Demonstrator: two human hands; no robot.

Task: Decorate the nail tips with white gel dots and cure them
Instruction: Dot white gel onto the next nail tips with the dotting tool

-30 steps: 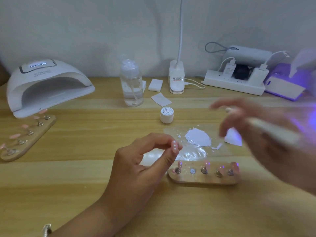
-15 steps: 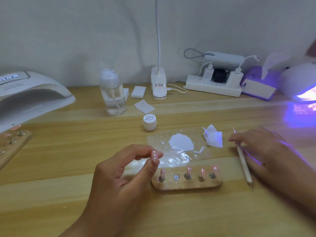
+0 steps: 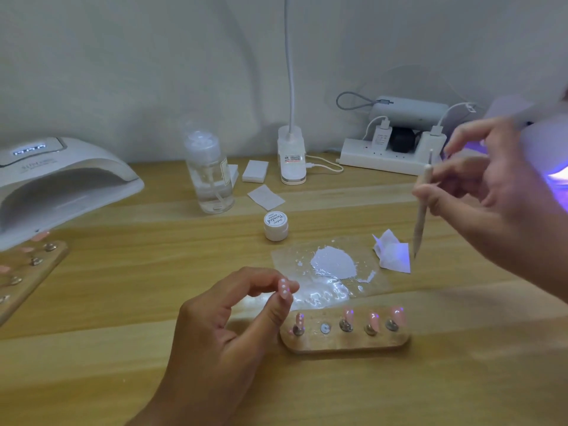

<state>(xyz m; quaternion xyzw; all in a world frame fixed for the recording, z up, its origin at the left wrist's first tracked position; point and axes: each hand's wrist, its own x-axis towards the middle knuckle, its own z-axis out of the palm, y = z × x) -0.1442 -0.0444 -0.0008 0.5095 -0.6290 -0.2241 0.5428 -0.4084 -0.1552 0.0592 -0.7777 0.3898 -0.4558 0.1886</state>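
The left hand [image 3: 221, 327] pinches a dotted pink plastic nail tip [image 3: 283, 289]: light, stiff, best held by its edges. The right hand [image 3: 498, 198] apparently grips a slim white dotting pen [image 3: 421, 207].

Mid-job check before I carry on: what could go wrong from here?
1. The left hand pinches the dotted nail tip; if those dots are uncured, a finger could smear them.
2. The right hand holds the dotting pen high on its shaft, point down beside the tissue; it may wobble or slip.
3. Purple light from the right-side lamp tints the tissue, so it may start hardening the white gel.
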